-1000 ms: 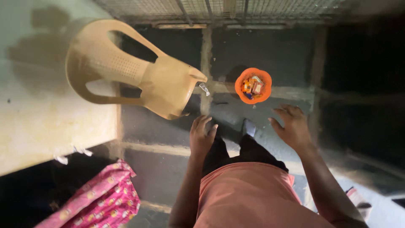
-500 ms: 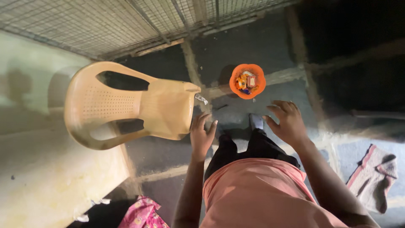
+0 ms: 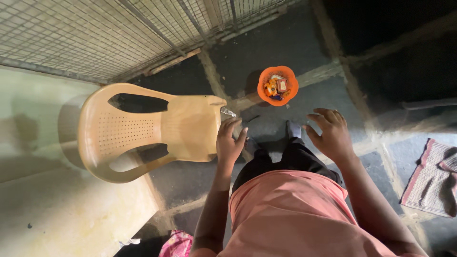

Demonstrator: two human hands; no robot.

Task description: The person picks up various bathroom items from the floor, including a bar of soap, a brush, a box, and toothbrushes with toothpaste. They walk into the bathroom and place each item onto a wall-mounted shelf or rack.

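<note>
Chair (image 3: 157, 131), the tan plastic one, stands on the dark tiled floor (image 3: 295, 43) just left of my legs, its seat edge almost touching my left hand (image 3: 229, 143). Since a second ago I see that hand has drifted closer to the seat front, and the view has swung so the wire mesh fence (image 3: 95, 33) now fills the top left. My left fingers (image 3: 227, 127) are loosely spread and hold nothing; I judge they hover by the seat rather than grip it. My right hand (image 3: 332, 134) is also empty, fingers curled and apart, hanging above the floor. Ahead of both hands sits an orange bowl (image 3: 278, 84) filled with small packets, nearer than before. A striped mat (image 3: 431, 178) has come into view at right
</note>
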